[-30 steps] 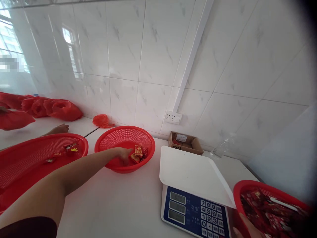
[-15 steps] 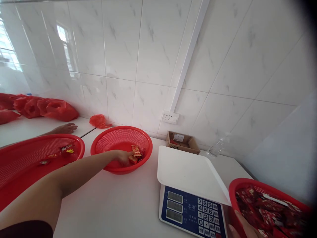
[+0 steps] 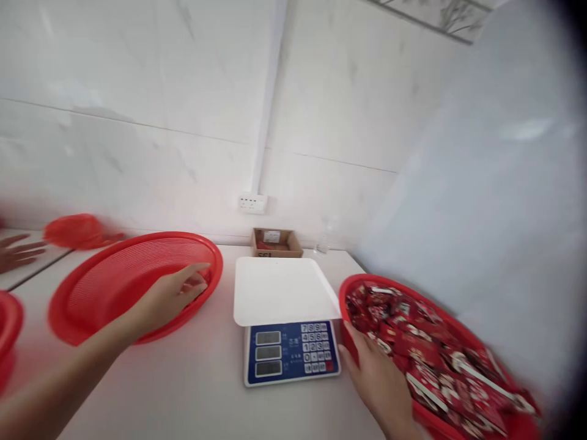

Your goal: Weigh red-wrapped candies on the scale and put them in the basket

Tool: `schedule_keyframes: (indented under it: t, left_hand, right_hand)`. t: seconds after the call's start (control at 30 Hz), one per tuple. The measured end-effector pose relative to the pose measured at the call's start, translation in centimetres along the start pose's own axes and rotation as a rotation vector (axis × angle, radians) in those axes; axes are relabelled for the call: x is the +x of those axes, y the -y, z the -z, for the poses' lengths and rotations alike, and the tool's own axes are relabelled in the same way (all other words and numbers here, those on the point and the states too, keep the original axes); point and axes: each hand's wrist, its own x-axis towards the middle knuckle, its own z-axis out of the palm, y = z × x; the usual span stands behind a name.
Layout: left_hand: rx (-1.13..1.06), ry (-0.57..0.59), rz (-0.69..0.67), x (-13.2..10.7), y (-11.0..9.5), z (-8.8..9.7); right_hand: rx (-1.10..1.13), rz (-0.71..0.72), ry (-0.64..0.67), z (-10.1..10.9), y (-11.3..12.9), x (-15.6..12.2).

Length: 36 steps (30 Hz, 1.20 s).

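My left hand point(image 3: 172, 293) is over the right side of a red perforated plastic basket point(image 3: 132, 247). Its fingers are loosely curled and apart from the thumb, and I see nothing held between them. A few red wrapped packets point(image 3: 205, 280) lie in the basket just beyond the fingers, partly hidden. On the right, my right hand point(image 3: 380, 376) grips the rim of another red basket point(image 3: 380, 281), which is full of small red snack packets point(image 3: 417, 348). Between the two baskets stands a white and blue digital scale point(image 3: 293, 354) with a bare white pan point(image 3: 279, 290).
Behind the scale are a small cardboard box point(image 3: 277, 241) and a clear plastic bottle point(image 3: 323, 238) by the tiled wall. At left lie a red plastic bag point(image 3: 76, 231), another person's hand point(image 3: 18, 252) and a further red basket's edge point(image 3: 11, 321).
My view has swung right. My left hand has risen from the packets at the bottom of the middle basket and let go of them. The right hand stays at the right basket's rim.
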Motion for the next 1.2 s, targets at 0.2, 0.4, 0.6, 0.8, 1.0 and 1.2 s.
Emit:
schedule_keyframes:
  t: [0.2,0.4,0.6,0.8,1.0,1.2]
  left_hand:
    - [-0.297,-0.125,-0.317,-5.7,-2.0,-8.6]
    - [-0.309,-0.183,-0.559,-7.4,-1.1,-12.7]
    - [-0.330,-0.185,-0.502,-7.5,0.2,-12.9]
    - [-0.333,-0.123,-0.514,-7.6,0.2,-13.1]
    - [-0.357,-0.110,-0.477,-7.5,0.6,-13.3]
    - [-0.394,-0.112,-0.426,-7.2,1.0,-13.5]
  right_hand:
    - [0.313,-0.045,0.142,1.4,-0.8,0.6]
    - [0.304,-0.110,0.250,4.1,-2.8,0.9]
    - [0.214,-0.143,0.218,5.0,-4.6,1.7]
    - [0.237,-0.055,0.402,2.6,-5.0,5.4]
    - [0.255,-0.083,0.290,2.3,-4.9,8.2]
    - [0.277,-0.140,-0.004,4.4,-5.3,10.2]
